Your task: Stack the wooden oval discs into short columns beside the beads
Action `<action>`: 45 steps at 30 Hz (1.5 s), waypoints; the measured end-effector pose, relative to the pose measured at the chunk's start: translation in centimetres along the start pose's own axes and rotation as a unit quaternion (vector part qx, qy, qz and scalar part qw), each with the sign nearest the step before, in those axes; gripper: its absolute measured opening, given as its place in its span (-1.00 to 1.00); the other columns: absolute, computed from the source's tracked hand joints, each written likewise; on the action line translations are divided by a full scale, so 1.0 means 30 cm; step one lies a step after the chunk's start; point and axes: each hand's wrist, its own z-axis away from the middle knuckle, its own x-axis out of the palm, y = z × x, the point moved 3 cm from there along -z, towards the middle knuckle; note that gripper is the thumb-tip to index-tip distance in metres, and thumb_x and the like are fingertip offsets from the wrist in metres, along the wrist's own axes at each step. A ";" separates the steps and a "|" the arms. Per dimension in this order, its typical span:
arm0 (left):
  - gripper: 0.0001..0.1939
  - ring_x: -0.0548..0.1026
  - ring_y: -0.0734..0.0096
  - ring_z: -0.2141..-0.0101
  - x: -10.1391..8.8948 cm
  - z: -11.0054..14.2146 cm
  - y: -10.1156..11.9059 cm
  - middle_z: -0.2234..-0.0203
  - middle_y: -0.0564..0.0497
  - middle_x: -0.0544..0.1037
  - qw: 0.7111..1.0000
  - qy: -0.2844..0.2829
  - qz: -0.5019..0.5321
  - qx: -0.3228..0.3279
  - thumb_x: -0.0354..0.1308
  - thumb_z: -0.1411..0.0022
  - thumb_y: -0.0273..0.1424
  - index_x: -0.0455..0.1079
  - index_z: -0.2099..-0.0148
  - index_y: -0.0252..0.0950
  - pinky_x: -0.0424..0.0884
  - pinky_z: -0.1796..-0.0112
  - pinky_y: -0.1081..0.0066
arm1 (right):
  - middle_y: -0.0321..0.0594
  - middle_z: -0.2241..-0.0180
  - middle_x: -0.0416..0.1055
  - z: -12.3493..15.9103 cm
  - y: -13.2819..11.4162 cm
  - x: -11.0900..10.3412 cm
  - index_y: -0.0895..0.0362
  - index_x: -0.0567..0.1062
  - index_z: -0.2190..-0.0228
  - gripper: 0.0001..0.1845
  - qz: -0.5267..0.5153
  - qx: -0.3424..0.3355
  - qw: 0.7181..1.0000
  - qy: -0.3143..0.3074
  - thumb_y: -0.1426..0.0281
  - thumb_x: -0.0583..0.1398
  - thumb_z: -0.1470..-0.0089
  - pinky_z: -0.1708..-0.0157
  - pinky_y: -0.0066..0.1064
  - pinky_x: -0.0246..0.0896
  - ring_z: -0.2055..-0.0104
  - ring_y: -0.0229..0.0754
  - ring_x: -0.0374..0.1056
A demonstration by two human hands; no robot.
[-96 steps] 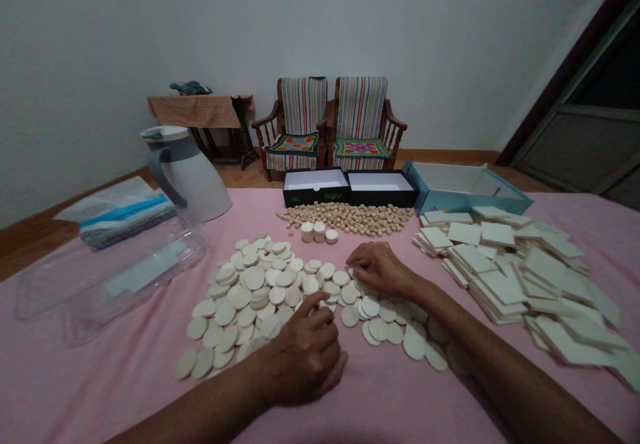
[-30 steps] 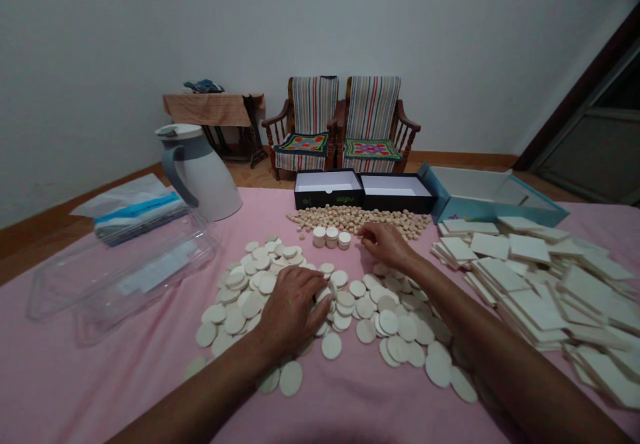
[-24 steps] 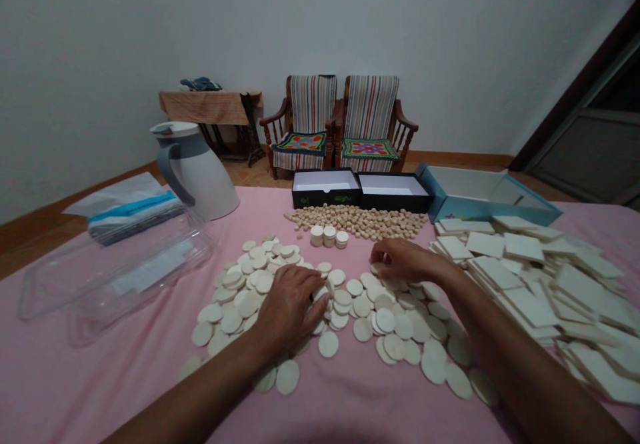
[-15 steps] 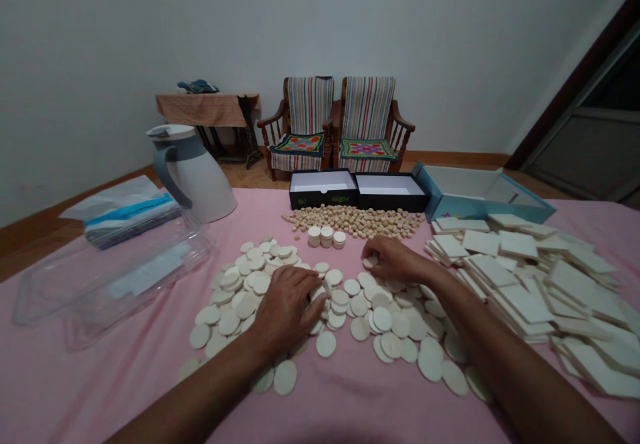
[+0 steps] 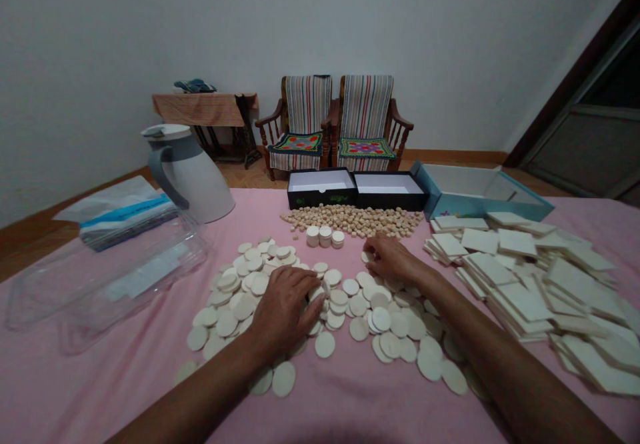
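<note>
My left hand (image 5: 283, 307) rests on a broad spread of pale wooden discs (image 5: 235, 317), its fingertips against a few discs (image 5: 323, 291) tilted on edge. Whether those fingers grip them is hidden. My right hand (image 5: 393, 259) is above the right part of the spread (image 5: 395, 331), pinching one wooden disc (image 5: 367, 257) at its fingertips. Just ahead of my hands stand several short stacks of discs (image 5: 319, 235). Beyond them lies a wide layer of small wooden pegs (image 5: 350, 221).
Square wooden tiles (image 5: 520, 277) lie heaped on the pink cloth (image 5: 100, 377) to the right. Two open black boxes (image 5: 320, 187) and a blue box (image 5: 480, 191) stand behind. A clear plastic container (image 5: 110, 291) and white jug (image 5: 187, 174) are left.
My right hand has moved slightly left and forward, with a disc now at its fingertips. My left hand stays on the same spot. The whole view has drifted slightly.
</note>
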 end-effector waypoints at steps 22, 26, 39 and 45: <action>-0.82 0.43 0.17 0.14 -0.004 0.001 0.007 0.18 -0.10 0.54 1.000 -0.017 0.016 -0.018 0.08 -0.25 -0.35 0.44 0.15 -0.28 0.27 0.04 0.05 | -0.16 0.31 0.40 -0.133 -0.154 -0.035 0.16 0.45 0.31 -0.81 -0.066 -0.081 0.984 0.144 0.43 0.17 0.05 0.30 -0.39 0.11 0.30 -0.18 0.26; -0.83 0.44 0.18 0.14 -0.003 0.000 0.008 0.18 -0.08 0.54 0.999 -0.024 0.017 -0.022 0.08 -0.24 -0.36 0.43 0.15 -0.27 0.26 0.03 0.07 | -0.24 0.44 0.42 -0.071 -0.160 -0.060 0.16 0.48 0.42 -0.92 -0.117 -0.112 0.984 0.073 0.49 0.17 0.04 0.38 -0.44 0.11 0.40 -0.24 0.29; -0.83 0.44 0.19 0.13 -0.004 -0.003 0.008 0.18 -0.07 0.54 0.999 -0.031 0.007 -0.018 0.07 -0.25 -0.36 0.43 0.16 -0.28 0.24 0.01 0.06 | -0.14 0.20 0.37 0.056 -0.260 0.008 0.15 0.43 0.16 -0.62 -0.109 -0.232 0.966 -0.043 0.60 0.17 0.09 0.14 -0.34 0.15 0.12 -0.14 0.25; -0.83 0.44 0.20 0.13 -0.002 -0.001 0.004 0.18 -0.08 0.55 0.999 -0.028 0.008 -0.017 0.08 -0.24 -0.36 0.43 0.15 -0.27 0.24 0.01 0.07 | -0.12 0.25 0.36 0.024 -0.197 -0.018 0.19 0.41 0.24 -0.76 -0.046 -0.098 0.994 -0.002 0.46 0.19 0.04 0.31 -0.40 0.10 0.26 -0.17 0.26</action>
